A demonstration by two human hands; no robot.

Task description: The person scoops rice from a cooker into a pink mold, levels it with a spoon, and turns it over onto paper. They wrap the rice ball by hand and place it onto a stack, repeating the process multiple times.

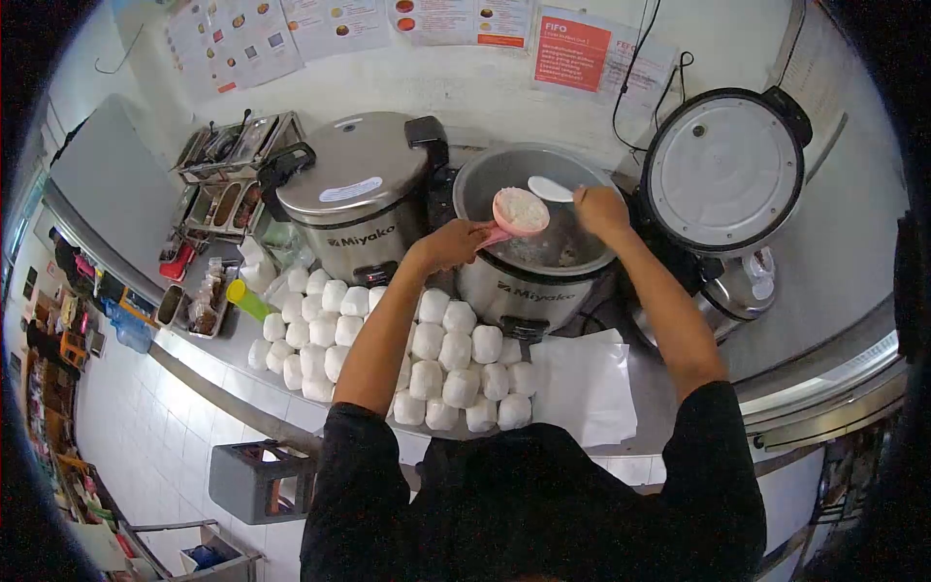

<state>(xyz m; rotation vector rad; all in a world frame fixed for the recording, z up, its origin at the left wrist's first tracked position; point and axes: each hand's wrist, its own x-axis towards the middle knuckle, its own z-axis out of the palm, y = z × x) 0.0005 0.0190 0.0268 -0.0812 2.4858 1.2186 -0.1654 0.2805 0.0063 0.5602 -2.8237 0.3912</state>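
My left hand [454, 246] is closed around the handle of a pink scoop [502, 233], whose cup is filled with white rice [522, 210]. The scoop is over the near left part of an open Miyako rice cooker [531, 303]. In my right hand [601, 211] is a white rice paddle [551, 188], its blade above the pot and pointing left, apart from the scoop. Some rice shows low inside the pot. Many white wrapped bundles [427, 378] are stacked on the counter below my left forearm. White paper sheets [582, 388] lie in front of the cooker.
The cooker's raised lid [722, 170] leans back at the right. A second, closed Miyako cooker [354, 194] stands left. Farther left are racks of metal food trays [228, 204] and a yellow-green cup [248, 301]. A grey stool [260, 482] is on the floor.
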